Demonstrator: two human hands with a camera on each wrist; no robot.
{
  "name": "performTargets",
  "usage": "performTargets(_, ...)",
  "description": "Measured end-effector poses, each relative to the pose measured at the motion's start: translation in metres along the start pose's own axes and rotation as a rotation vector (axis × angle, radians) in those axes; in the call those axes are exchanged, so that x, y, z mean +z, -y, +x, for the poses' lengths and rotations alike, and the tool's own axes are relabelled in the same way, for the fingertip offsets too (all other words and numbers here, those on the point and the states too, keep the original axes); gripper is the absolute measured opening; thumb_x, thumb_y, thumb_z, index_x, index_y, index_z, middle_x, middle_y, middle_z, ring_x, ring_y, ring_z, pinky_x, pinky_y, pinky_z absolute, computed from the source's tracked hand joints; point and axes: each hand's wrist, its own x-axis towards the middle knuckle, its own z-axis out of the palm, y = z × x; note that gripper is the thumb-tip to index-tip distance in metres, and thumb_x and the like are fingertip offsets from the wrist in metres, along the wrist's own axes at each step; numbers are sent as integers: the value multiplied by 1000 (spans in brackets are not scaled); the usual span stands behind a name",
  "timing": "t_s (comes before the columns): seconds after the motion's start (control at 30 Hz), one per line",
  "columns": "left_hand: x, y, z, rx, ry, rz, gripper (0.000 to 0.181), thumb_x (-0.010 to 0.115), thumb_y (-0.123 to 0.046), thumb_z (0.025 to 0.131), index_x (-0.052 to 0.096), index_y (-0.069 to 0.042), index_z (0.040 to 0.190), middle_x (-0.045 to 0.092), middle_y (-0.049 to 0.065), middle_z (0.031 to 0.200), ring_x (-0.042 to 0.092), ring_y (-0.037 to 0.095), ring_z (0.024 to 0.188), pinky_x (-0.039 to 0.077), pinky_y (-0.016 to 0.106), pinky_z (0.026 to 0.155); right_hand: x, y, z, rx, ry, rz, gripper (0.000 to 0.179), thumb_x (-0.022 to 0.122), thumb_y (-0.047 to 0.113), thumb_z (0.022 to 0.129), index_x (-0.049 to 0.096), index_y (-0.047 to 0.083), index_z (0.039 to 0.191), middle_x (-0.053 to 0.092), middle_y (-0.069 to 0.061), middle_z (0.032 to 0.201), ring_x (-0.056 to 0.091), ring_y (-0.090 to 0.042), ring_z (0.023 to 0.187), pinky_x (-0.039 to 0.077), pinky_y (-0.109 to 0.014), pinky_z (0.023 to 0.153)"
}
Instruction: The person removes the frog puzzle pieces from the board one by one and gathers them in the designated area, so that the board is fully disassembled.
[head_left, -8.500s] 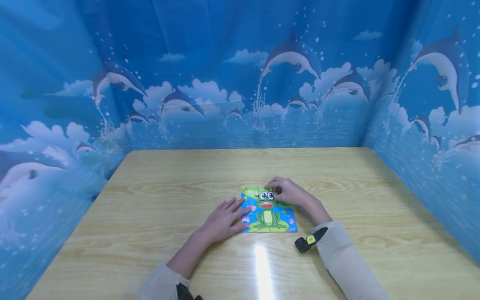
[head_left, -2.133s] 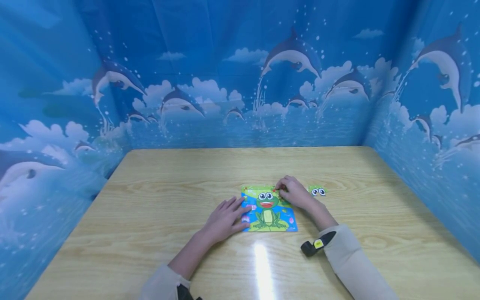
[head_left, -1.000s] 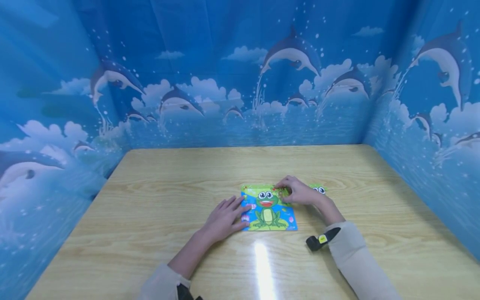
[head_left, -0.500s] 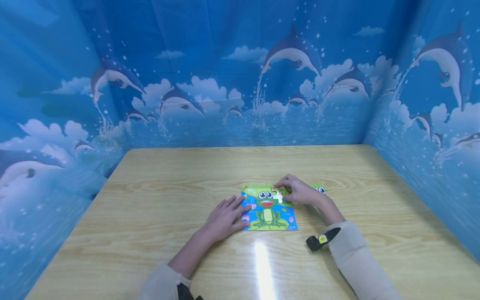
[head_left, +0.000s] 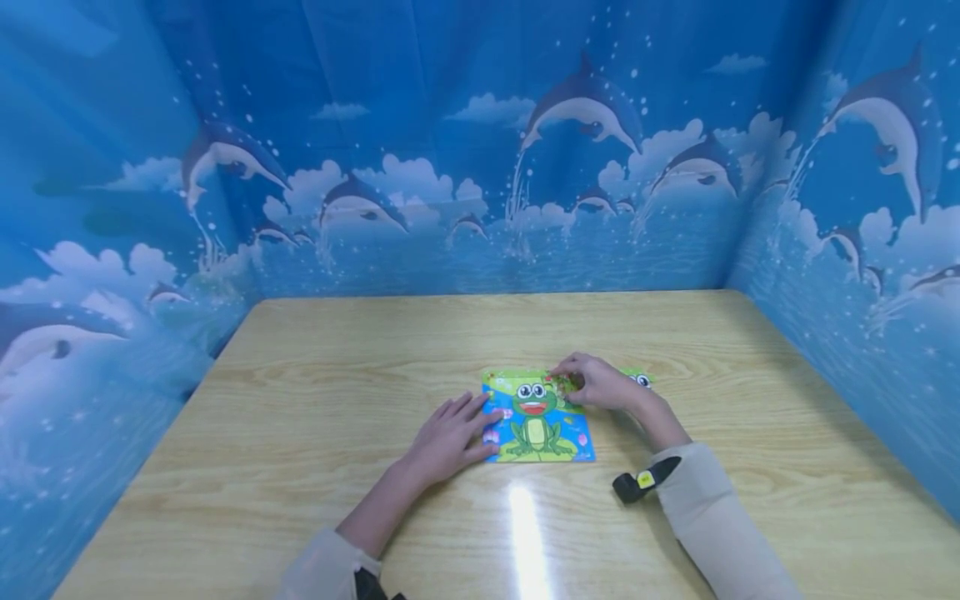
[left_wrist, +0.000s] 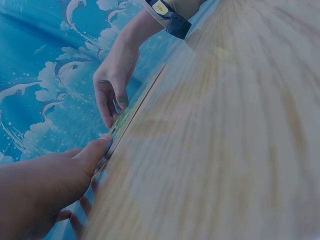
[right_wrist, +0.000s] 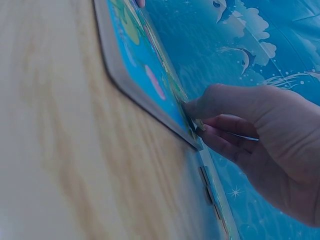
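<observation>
A frog jigsaw puzzle board (head_left: 536,437), blue and green, lies flat on the wooden table. My left hand (head_left: 447,440) rests with spread fingers on its left edge; in the left wrist view the thumb (left_wrist: 97,150) lies along the board's side. At the board's upper right, my right hand (head_left: 592,383) pinches a small green puzzle piece (head_left: 562,388) between thumb and fingers. In the right wrist view that piece (right_wrist: 199,124) is at the fingertips, right at the board's surface. Most of it is hidden by the fingers.
A loose green puzzle piece with printed eyes (head_left: 639,377) lies right of the board, partly hidden behind my right wrist. In the right wrist view, thin loose pieces (right_wrist: 209,189) lie beyond the board's corner. Dolphin-print curtains (head_left: 480,150) surround the table.
The right hand has moved slightly right since the oldest frame, and the eyes piece now shows beside it. The pinched piece shone white half a second ago and now looks green. The left hand stays put.
</observation>
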Motion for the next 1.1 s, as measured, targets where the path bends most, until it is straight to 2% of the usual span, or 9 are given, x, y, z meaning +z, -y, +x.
performTargets(0.27, 0, -1, 0, 6, -2, -1, 56, 42, -55, 91, 40, -27, 140, 23, 8, 149, 18, 31, 135, 16, 49, 107, -3, 1, -3, 8, -8, 43, 42, 66, 3, 78, 60, 3, 119, 53, -11, 115, 53, -23, 95, 49, -34, 79)
performTargets(0.6, 0, -1, -1, 14, -12, -6, 55, 43, -53, 91, 41, -27, 140, 23, 8, 149, 18, 32, 134, 16, 49, 107, -16, 2, -15, -20, -61, -24, 41, 67, 5, 77, 62, 3, 117, 54, -14, 116, 54, -28, 99, 49, -39, 79)
performTargets(0.9, 2, 1, -1, 23, -25, -4, 56, 43, -54, 91, 41, -26, 139, 25, 9, 148, 19, 32, 134, 16, 49, 106, -37, -10, -35, -33, -129, -33, 41, 67, 1, 75, 62, -1, 115, 55, -18, 115, 52, -35, 103, 46, -51, 83)
performTargets(1.1, 1, 1, -1, 53, -41, -1, 54, 45, -51, 92, 43, -23, 138, 27, 11, 147, 21, 34, 133, 17, 51, 106, -49, -25, -51, -16, -153, -70, 40, 66, 0, 77, 60, -4, 116, 53, -21, 116, 52, -37, 103, 47, -49, 80)
